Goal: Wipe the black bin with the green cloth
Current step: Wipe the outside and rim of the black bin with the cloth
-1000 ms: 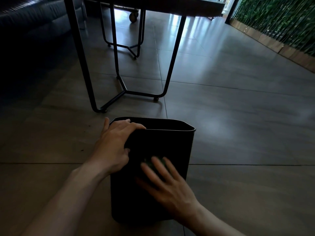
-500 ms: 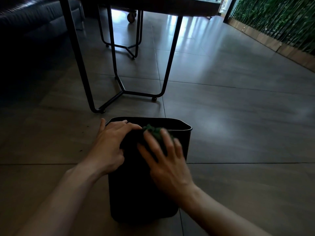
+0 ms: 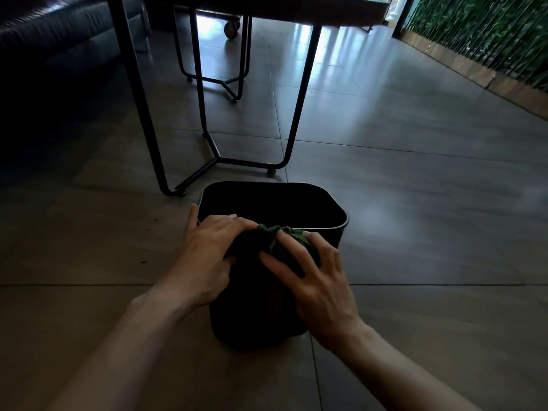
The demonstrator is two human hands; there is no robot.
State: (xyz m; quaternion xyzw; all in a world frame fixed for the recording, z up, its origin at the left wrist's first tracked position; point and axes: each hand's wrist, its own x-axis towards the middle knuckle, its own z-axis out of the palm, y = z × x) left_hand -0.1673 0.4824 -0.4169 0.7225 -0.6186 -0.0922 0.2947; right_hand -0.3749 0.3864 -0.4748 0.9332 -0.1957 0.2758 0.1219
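The black bin stands upright on the tiled floor just in front of me, its open top facing up. My left hand grips the near-left part of the rim, fingers curled over the edge and thumb outside. A bunched green cloth lies against the top of the bin's near wall at the rim. My right hand presses on the cloth with spread fingers, covering its lower part.
Black metal table legs stand on the floor right behind the bin. A dark sofa fills the far left. A green plant wall with a wooden base runs along the right. Bare tiles lie to the bin's right.
My right hand slid the cloth up the near wall from mid-height to the rim. The left hand kept its grip on the rim. The view tilted more over the bin's opening.
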